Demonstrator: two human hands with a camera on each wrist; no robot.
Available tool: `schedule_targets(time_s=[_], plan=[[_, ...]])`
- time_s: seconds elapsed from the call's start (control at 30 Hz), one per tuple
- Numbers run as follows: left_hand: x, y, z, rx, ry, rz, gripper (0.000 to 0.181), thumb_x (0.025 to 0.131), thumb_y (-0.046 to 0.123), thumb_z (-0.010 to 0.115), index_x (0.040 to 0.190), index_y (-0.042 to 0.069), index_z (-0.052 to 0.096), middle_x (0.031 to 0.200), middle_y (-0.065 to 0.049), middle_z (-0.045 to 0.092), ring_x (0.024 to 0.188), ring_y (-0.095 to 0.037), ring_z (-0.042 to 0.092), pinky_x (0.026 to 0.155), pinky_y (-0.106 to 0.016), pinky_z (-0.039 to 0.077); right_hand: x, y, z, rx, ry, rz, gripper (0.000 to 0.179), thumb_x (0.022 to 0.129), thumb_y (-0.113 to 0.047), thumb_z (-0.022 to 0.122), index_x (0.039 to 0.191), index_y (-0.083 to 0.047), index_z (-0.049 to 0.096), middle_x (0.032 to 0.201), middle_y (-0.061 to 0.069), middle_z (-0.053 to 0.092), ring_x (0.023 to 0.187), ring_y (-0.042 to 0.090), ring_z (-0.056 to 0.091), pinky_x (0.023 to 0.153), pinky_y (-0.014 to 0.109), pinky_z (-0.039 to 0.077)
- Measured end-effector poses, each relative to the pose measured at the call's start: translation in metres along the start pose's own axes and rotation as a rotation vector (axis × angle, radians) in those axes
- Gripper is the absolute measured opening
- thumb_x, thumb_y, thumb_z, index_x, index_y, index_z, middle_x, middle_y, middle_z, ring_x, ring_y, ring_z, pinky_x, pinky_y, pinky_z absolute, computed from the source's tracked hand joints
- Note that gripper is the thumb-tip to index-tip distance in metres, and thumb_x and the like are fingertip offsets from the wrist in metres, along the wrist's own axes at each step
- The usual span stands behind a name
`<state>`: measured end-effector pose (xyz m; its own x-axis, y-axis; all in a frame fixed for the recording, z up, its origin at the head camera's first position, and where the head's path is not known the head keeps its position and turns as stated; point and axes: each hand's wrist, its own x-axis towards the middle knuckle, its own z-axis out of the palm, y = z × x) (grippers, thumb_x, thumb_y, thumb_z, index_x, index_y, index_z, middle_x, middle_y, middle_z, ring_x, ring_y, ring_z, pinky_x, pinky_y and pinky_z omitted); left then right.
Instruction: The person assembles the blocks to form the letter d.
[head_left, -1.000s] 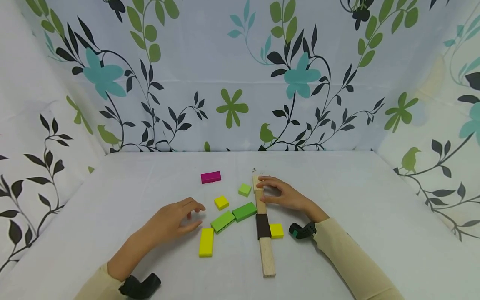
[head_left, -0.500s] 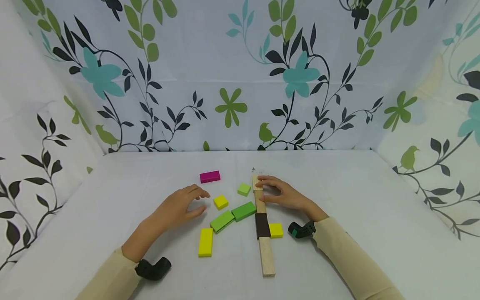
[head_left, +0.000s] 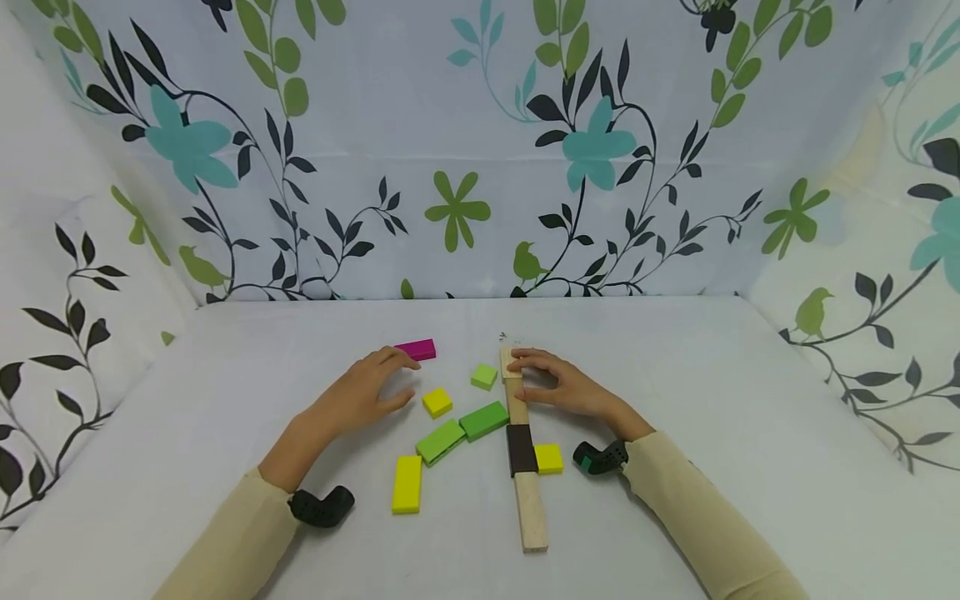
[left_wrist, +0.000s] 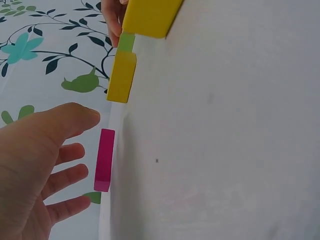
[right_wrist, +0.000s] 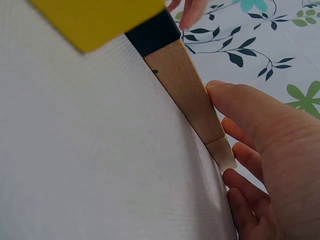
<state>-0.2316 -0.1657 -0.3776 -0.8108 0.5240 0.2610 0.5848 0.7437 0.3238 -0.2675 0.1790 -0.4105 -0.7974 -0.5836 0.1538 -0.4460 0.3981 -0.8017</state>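
Note:
My left hand [head_left: 360, 393] hovers with parted fingers beside a magenta block [head_left: 423, 348], partly covering its near left corner in the head view. In the left wrist view, a gap shows between my thumb and that magenta block [left_wrist: 104, 157]. My right hand [head_left: 576, 390] rests at the far end of a row of blocks. Its fingertips reach the pale wooden block [head_left: 506, 360], and its thumb touches the side of the tan wooden block [right_wrist: 185, 90]. Nearer in the row lie a dark brown block [head_left: 521, 450] and a light wooden block [head_left: 531, 512].
Between the hands lie a small yellow block [head_left: 437, 403], a light green block [head_left: 483, 377] and two longer green blocks [head_left: 441, 442] end to end. A long yellow block [head_left: 407, 484] lies nearer. Another yellow block [head_left: 549, 459] touches the dark brown block's right side.
My left hand has moved away from me, from near the long yellow block to the magenta block. The right hand stays on the row. The view has shifted slightly.

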Motion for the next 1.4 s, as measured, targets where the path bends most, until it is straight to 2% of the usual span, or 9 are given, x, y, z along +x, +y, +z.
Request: schedule_targets(time_s=[0.07, 0.2, 0.33, 0.57, 0.8, 0.87, 1.07, 1.2, 1.4], plan=[[0.004, -0.003, 0.001, -0.013, -0.008, -0.008, 0.036, 0.089, 0.018, 0.069, 0.123, 0.007, 0.061, 0.127, -0.012, 0.055, 0.12, -0.033, 0.051, 0.102, -0.054, 0.041, 0.0, -0.001, 0.0, 0.007, 0.008, 0.002, 0.044, 0.087, -0.008, 0.071, 0.13, -0.003, 0.059, 0.152, 0.015, 0.038, 0.145, 0.032, 0.026, 0.115, 0.054, 0.021], [0.01, -0.01, 0.003, -0.013, 0.008, 0.02, 0.033, 0.09, 0.015, 0.068, 0.12, 0.005, 0.062, 0.126, -0.014, 0.056, 0.118, -0.035, 0.052, 0.103, -0.055, 0.04, 0.0, 0.0, 0.001, 0.0, 0.008, -0.009, 0.045, 0.087, -0.006, 0.071, 0.13, -0.001, 0.058, 0.152, 0.016, 0.038, 0.144, 0.034, 0.026, 0.115, 0.055, 0.02], [0.015, -0.013, 0.002, 0.012, 0.022, 0.019, 0.039, 0.09, 0.012, 0.067, 0.126, 0.002, 0.057, 0.128, -0.019, 0.054, 0.118, -0.038, 0.051, 0.102, -0.057, 0.04, 0.001, 0.001, 0.0, -0.032, -0.005, -0.009, 0.044, 0.089, -0.011, 0.071, 0.131, -0.005, 0.059, 0.152, 0.013, 0.039, 0.145, 0.032, 0.026, 0.115, 0.054, 0.02], [0.026, -0.014, 0.0, 0.029, -0.03, -0.068, 0.051, 0.091, 0.015, 0.065, 0.139, 0.007, 0.049, 0.138, -0.021, 0.048, 0.126, -0.04, 0.046, 0.106, -0.059, 0.036, -0.001, -0.003, -0.004, -0.038, -0.006, 0.001, 0.044, 0.089, -0.018, 0.071, 0.131, -0.009, 0.059, 0.153, 0.009, 0.039, 0.146, 0.029, 0.025, 0.116, 0.053, 0.019], [0.026, -0.019, 0.002, 0.04, -0.084, -0.152, 0.057, 0.092, 0.016, 0.064, 0.144, 0.008, 0.045, 0.143, -0.023, 0.045, 0.131, -0.043, 0.041, 0.108, -0.06, 0.031, 0.0, -0.002, -0.003, -0.031, -0.025, 0.005, 0.046, 0.09, -0.021, 0.071, 0.132, -0.011, 0.059, 0.154, 0.007, 0.037, 0.146, 0.028, 0.023, 0.117, 0.053, 0.018], [0.027, -0.019, 0.003, 0.042, -0.087, -0.153, 0.052, 0.092, 0.017, 0.064, 0.141, 0.007, 0.049, 0.14, -0.022, 0.048, 0.128, -0.042, 0.045, 0.107, -0.059, 0.034, -0.001, -0.001, -0.002, -0.033, -0.025, 0.014, 0.046, 0.089, -0.022, 0.071, 0.132, -0.012, 0.059, 0.154, 0.006, 0.037, 0.147, 0.027, 0.023, 0.117, 0.052, 0.018], [0.028, -0.017, 0.003, 0.049, -0.033, -0.142, 0.034, 0.091, 0.012, 0.066, 0.124, 0.003, 0.061, 0.121, -0.019, 0.058, 0.11, -0.037, 0.057, 0.099, -0.055, 0.043, -0.002, 0.0, -0.002, -0.035, -0.014, 0.02, 0.045, 0.089, -0.021, 0.072, 0.132, -0.012, 0.059, 0.154, 0.005, 0.037, 0.146, 0.027, 0.024, 0.117, 0.052, 0.018], [0.027, -0.016, 0.001, 0.045, -0.02, -0.145, 0.03, 0.09, 0.008, 0.068, 0.118, 0.003, 0.063, 0.114, -0.018, 0.061, 0.1, -0.033, 0.058, 0.095, -0.051, 0.047, -0.001, 0.0, -0.001, -0.026, -0.016, 0.021, 0.044, 0.09, -0.019, 0.071, 0.131, -0.01, 0.059, 0.154, 0.007, 0.037, 0.146, 0.028, 0.024, 0.117, 0.052, 0.018], [0.026, -0.016, -0.001, 0.019, -0.018, -0.167, 0.031, 0.089, 0.009, 0.068, 0.119, 0.002, 0.064, 0.11, -0.016, 0.062, 0.092, -0.028, 0.057, 0.091, -0.047, 0.051, 0.0, 0.0, -0.001, -0.021, -0.012, 0.012, 0.044, 0.09, -0.015, 0.071, 0.132, -0.008, 0.059, 0.154, 0.01, 0.037, 0.146, 0.03, 0.023, 0.116, 0.054, 0.018]])
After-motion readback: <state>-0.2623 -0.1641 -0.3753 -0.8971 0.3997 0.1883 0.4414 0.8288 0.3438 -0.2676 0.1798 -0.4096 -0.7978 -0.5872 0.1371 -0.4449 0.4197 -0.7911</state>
